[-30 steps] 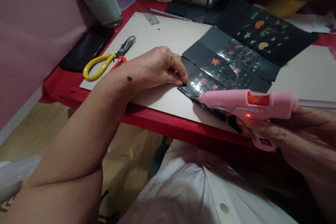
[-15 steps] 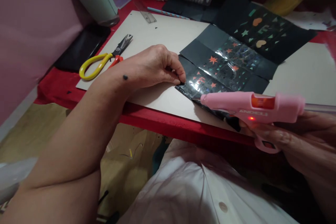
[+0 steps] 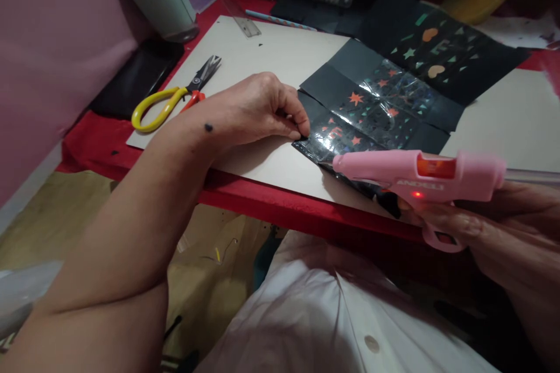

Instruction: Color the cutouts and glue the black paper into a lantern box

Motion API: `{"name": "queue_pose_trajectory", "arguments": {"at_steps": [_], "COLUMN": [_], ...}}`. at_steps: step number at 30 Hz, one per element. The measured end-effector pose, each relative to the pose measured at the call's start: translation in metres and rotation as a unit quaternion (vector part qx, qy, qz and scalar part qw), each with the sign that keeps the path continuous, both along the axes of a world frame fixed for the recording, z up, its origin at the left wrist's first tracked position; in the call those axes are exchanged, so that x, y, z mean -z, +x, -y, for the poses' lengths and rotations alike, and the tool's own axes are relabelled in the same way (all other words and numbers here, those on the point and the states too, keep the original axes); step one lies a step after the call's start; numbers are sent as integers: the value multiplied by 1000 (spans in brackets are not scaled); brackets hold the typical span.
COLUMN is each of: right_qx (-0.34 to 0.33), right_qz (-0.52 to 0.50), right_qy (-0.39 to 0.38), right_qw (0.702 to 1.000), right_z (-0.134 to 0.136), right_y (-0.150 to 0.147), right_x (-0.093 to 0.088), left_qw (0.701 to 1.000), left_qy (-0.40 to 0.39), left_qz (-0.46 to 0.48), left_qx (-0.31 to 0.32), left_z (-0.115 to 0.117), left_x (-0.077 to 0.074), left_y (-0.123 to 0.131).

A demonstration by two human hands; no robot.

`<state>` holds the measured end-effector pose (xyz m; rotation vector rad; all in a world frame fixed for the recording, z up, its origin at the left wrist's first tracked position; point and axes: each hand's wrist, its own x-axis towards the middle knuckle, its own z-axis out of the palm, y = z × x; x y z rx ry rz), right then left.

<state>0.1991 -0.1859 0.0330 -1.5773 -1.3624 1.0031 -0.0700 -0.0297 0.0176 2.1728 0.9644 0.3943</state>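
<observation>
left hand (image 3: pixel 258 108): we pinch black paper (image 3: pixel 376 111) corner | right hand (image 3: pixel 494 233): we grip glue gun (image 3: pixel 420 172), nozzle at paper's near edge

Left hand (image 3: pixel 258 108) pinching; right hand (image 3: pixel 494 233) clenched.

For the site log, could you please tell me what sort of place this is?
Probably a home craft corner: a pink plastic glue gun, yellow-handled scissors and black paper with coloured cut-outs.

glue gun (image 3: pixel 437 178): pale brand word on its side, reads about "ANDELI" | near black sheet (image 3: pixel 345 78): red cut-out letter "E" | far black sheet (image 3: pixel 481 64): faint greenish "E"
</observation>
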Motion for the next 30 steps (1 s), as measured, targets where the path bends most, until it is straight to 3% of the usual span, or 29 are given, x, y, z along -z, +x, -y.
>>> {"name": "queue_pose_trajectory", "arguments": {"at_steps": [3, 8, 17, 24, 30], "right_qx": [5, 72, 75, 72, 57], "right_qz": [3, 2, -13, 38, -4], "right_qy": [6, -19, -21, 3, -37], "right_qw": [1000, 997, 997, 997, 998], "right_z": [5, 10, 12, 17, 18], "right_y": [4, 6, 6, 17, 18], "right_x": [3, 3, 1, 8, 7], "left_qw": [1000, 1000, 1000, 1000, 1000], "left_qy": [2, -12, -12, -9, -7], "left_qz": [4, 20, 20, 16, -5], "left_qx": [0, -1, -19, -25, -24], "left_z": [-1, -1, -1, 2, 2], "left_x": [1, 1, 1, 0, -1], "left_y": [0, 0, 0, 1, 1]}}
